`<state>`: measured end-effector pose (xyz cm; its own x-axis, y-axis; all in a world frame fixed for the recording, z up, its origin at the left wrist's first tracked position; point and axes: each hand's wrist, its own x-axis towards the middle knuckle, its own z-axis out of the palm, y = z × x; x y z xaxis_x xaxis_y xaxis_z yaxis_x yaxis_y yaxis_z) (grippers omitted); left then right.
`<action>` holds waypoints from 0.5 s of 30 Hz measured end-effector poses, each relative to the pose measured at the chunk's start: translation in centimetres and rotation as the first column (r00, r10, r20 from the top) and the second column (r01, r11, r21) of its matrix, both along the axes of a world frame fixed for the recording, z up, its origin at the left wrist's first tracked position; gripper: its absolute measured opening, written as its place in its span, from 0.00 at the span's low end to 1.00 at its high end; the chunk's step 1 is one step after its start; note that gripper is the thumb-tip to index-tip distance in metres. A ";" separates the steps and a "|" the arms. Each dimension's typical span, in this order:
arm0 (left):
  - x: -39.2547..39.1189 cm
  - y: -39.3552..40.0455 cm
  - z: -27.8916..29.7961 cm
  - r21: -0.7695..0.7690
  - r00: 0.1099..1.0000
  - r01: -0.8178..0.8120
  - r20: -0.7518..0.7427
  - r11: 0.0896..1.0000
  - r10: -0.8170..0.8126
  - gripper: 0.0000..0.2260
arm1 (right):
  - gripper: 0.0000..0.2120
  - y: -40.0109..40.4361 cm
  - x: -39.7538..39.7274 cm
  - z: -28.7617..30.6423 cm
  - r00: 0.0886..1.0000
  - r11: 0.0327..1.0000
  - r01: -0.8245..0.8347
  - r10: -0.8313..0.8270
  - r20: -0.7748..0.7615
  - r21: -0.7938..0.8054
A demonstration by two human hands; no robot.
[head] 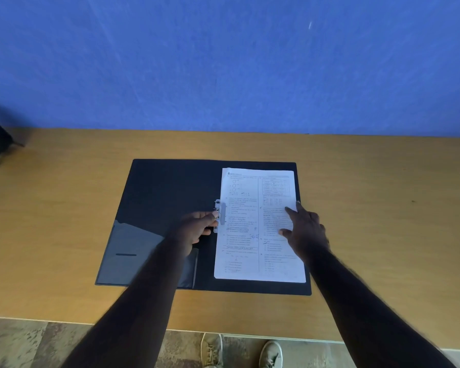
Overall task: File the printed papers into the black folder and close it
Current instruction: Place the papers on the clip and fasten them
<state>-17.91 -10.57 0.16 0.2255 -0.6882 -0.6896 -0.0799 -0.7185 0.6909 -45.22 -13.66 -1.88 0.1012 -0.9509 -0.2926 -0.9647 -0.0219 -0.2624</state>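
Black and flat, the opened plastic folder (168, 197) lay on the tan wooden desk (64, 208), and the white printed papers (258, 227) rested on the half under the right hand (304, 229). That hand's fingers (290, 211) were spread and pressed down on the sheets, near their right edge. The left hand (195, 229) sat at the fold, its fingers (210, 215) pinching the pale clip mechanism (218, 215) that touched the papers' left edge. Judging by this, the step in hand was fastening the sheets under the clip; the cover was not yet closed. 1 likely need next: keep the sheets square beneath the spread fingers while the clip was pressed shut, then swing the empty half, lying under the left forearm, over onto the papers.
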 end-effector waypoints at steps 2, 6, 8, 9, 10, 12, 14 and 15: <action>-0.1 0.1 0.1 -0.002 1.000 0.010 0.002 1.000 -0.010 0.09 | 0.32 0.0 -0.1 0.1 1.000 1.000 -0.005 0.005 -0.004 0.002; -0.3 0.2 0.2 -0.012 1.000 0.007 -0.005 1.000 -0.007 0.09 | 0.33 -0.4 -0.2 0.1 0.997 0.998 -0.048 0.050 -0.067 0.036; -0.3 0.2 0.2 -0.010 1.000 0.009 -0.011 1.000 -0.009 0.09 | 0.35 -0.5 -0.1 0.2 0.990 0.996 -0.077 0.081 -0.119 0.041; -0.3 0.2 0.2 -0.009 1.000 0.007 -0.016 1.000 -0.007 0.10 | 0.36 -0.5 -0.1 0.3 0.983 0.995 -0.092 0.096 -0.154 0.035; -0.2 0.2 0.2 -0.010 1.000 0.005 -0.019 1.000 -0.005 0.10 | 0.37 -0.4 0.0 0.4 0.977 0.994 -0.105 0.106 -0.184 0.018; -0.2 0.1 0.1 -0.013 1.000 0.004 -0.022 1.000 -0.004 0.10 | 0.39 0.1 0.5 0.6 0.967 0.988 -0.152 0.143 -0.209 -0.030; -0.2 0.1 -0.1 -0.018 1.000 0.006 -0.022 1.000 -0.006 0.08 | 0.40 0.9 1.2 0.8 0.960 0.972 -0.233 0.224 -0.166 -0.037; -0.2 0.1 -0.2 -0.021 1.000 0.009 -0.019 1.000 -0.009 0.08 | 0.40 1.3 1.5 0.9 0.955 0.962 -0.273 0.269 -0.126 -0.016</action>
<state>-18.09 -10.47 -0.05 0.2060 -0.7044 -0.6792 -0.0724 -0.7032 0.7073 -43.68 -12.36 -1.02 0.3222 -0.9019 -0.2878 -0.9458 -0.2937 -0.1386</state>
